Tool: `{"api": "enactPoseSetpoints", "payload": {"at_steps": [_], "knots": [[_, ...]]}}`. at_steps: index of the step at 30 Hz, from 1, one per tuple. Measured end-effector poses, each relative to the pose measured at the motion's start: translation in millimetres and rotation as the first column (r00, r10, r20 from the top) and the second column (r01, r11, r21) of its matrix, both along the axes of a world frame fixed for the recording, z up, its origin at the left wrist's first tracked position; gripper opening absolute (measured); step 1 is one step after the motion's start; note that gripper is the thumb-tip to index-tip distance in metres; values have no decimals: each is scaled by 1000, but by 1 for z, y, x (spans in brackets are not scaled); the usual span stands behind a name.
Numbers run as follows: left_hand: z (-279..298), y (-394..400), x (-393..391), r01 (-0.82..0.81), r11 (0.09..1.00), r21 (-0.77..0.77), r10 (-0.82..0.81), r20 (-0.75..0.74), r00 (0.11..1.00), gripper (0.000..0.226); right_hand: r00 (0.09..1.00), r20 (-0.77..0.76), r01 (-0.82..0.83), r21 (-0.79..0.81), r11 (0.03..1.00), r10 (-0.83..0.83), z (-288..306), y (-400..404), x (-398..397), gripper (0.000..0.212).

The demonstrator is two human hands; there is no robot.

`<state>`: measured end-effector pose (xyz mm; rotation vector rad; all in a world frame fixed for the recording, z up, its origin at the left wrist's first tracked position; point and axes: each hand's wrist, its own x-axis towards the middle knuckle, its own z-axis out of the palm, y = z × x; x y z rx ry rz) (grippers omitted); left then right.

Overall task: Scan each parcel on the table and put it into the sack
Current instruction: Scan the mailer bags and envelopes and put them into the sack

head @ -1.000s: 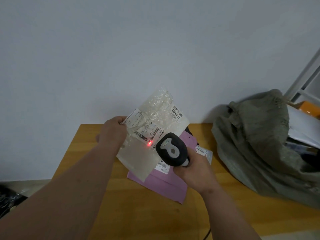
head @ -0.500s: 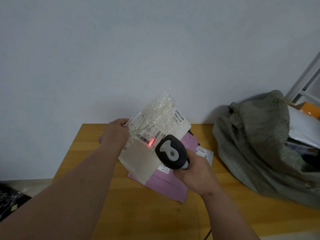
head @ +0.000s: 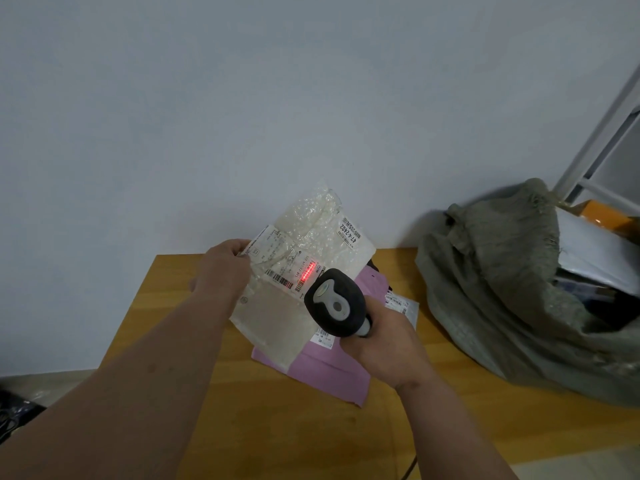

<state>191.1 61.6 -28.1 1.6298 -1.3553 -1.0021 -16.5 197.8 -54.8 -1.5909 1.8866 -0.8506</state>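
Note:
My left hand (head: 221,271) holds a clear bubble-wrap parcel (head: 287,313) by its left edge, tilted up above the wooden table (head: 242,427). My right hand (head: 384,348) grips a black and grey barcode scanner (head: 336,303) just in front of the parcel. A red scan line glows on the barcode label (head: 298,275). Under the lifted parcel a pink parcel (head: 332,372) lies flat on the table, with a grey parcel (head: 403,304) partly hidden behind my right hand. The grey-green sack (head: 502,289) stands open at the table's right.
Inside the sack lie a white parcel (head: 595,251) and darker ones. A white metal rack (head: 595,147) with an orange box (head: 602,213) rises behind the sack. A plain wall backs the table. Dark items (head: 14,414) lie on the floor at left.
The red scan light has shifted up and right along the label and widened from a dot to a line. Both hands and the parcel have barely moved.

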Motion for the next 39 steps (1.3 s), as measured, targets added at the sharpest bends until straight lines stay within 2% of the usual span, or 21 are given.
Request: {"api": "enactPoseSetpoints", "payload": {"at_steps": [6, 12, 18, 25, 28, 32, 35, 39], "knots": [[11, 3, -19, -28, 999, -35, 20, -198, 980, 24, 965, 246, 120, -82, 989, -96, 14, 2, -7, 23], [33, 7, -50, -73, 994, -88, 33, -388, 921, 21, 836, 505, 341, -170, 924, -215, 39, 4, -28, 15], [71, 13, -105, -64, 982, -180, -39, -515, 857, 17, 718, 646, 513, -236, 825, -262, 67, 12, -69, 12], [115, 46, -223, 5, 954, -301, -188, -582, 791, 20, 629, 693, 688, -285, 667, -353, 97, 47, -162, 10], [123, 65, -278, 59, 937, -344, -248, -537, 807, 18, 582, 718, 750, -293, 593, -381, 109, 67, -212, 14], [121, 89, -345, 160, 893, -420, -313, -326, 892, 16, 529, 737, 796, -260, 547, -420, 118, 90, -272, 32], [114, 105, -386, 238, 863, -446, -329, -137, 934, 17, 482, 743, 818, -192, 542, -464, 116, 103, -307, 30], [107, 121, -423, 308, 843, -441, -341, 6, 940, 30, 473, 717, 818, -141, 557, -512, 113, 122, -339, 15]]}}
